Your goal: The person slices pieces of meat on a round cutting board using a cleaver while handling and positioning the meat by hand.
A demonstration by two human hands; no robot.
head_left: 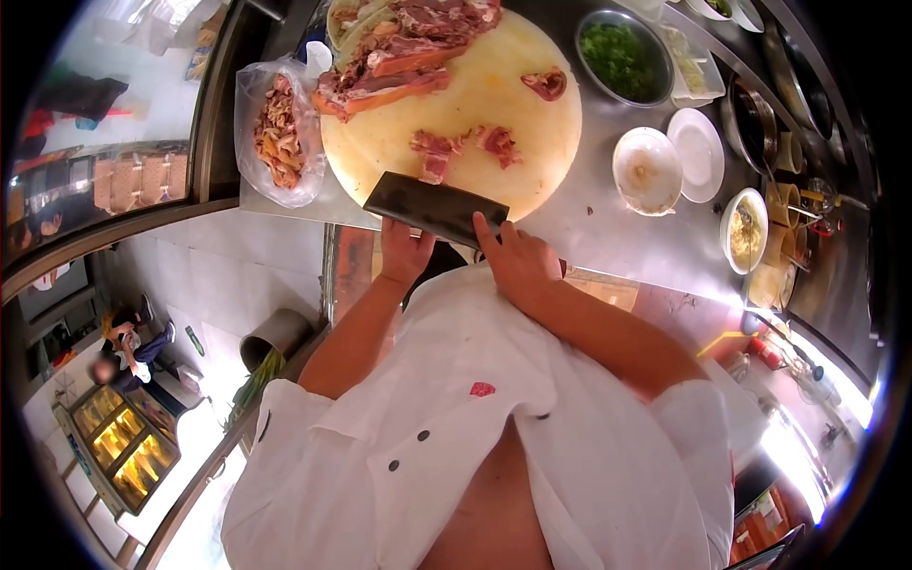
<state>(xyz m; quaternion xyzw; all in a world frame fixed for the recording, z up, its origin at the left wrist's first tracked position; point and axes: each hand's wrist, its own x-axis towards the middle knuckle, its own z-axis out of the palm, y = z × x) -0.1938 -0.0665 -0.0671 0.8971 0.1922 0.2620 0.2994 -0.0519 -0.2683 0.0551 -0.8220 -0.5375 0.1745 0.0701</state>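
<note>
A wide dark cleaver (432,206) lies slantwise at the near edge of the round chopping board (518,128). My right hand (522,255) is closed around its handle end, with the index finger along the blade. At the blade's lower left edge, my left hand (407,253) grips it, its fingertips partly hidden behind the metal. Just beyond the blade are small pieces of meat (436,152) and another scrap (499,144). A large cut of meat (404,52) rests at the back left of the board, and a rolled piece (545,84) lies to the right.
Left of the board sits a clear plastic bag (249,142) of chopped meat. To the right stand a metal bowl (624,57) of chopped greens, a stained white bowl (648,172), a white plate (696,155) and a bowl (744,231) of minced food. A person (123,347) sits far left.
</note>
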